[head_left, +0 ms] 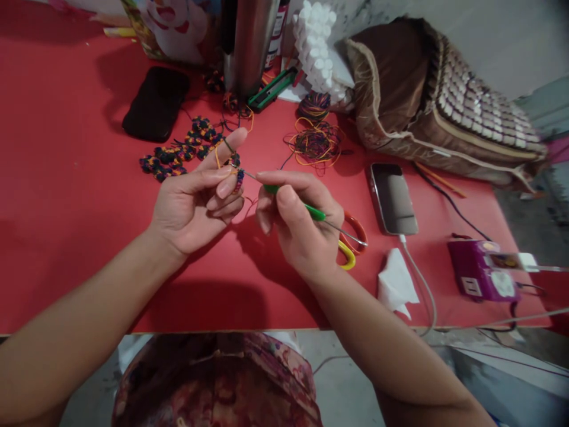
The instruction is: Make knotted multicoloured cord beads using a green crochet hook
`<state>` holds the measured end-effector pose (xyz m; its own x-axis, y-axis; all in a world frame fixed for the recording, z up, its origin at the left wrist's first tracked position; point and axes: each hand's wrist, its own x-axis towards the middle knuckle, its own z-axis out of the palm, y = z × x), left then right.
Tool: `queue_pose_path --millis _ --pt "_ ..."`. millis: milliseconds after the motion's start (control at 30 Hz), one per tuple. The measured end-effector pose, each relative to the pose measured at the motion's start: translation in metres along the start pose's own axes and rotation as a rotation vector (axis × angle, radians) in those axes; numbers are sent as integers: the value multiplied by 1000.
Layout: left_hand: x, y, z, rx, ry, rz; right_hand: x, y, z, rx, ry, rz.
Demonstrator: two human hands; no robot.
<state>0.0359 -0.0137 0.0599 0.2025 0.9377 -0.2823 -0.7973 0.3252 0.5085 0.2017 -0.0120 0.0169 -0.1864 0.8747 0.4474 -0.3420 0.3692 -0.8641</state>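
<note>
Between the thumb and fingers of my left hand is a small piece of dark multicoloured crochet. Orange and dark yarn runs up over my raised left index finger. My right hand is closed around a crochet hook with a green handle, its thin metal tip reaching the crochet piece. Behind my left hand lie several finished-looking crochet clusters in black, orange and purple. A loose tangle of yarn and a small wound yarn ball lie beyond my right hand.
Scissors with orange and yellow handles lie partly under my right hand. Right of them are a charging phone, a crumpled tissue and a purple power box. Behind stand a metal flask, a green cutter and a brown bag.
</note>
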Motion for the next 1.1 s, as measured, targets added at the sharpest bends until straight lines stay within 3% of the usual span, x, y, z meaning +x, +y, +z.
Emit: queue_pose_path --millis 700,1100 --pt "-1 5 3 -59 35 -6 1 -3 -2 71 46 59" --pt "-3 12 8 -77 92 -62 -3 2 -10 -93 27 -5"
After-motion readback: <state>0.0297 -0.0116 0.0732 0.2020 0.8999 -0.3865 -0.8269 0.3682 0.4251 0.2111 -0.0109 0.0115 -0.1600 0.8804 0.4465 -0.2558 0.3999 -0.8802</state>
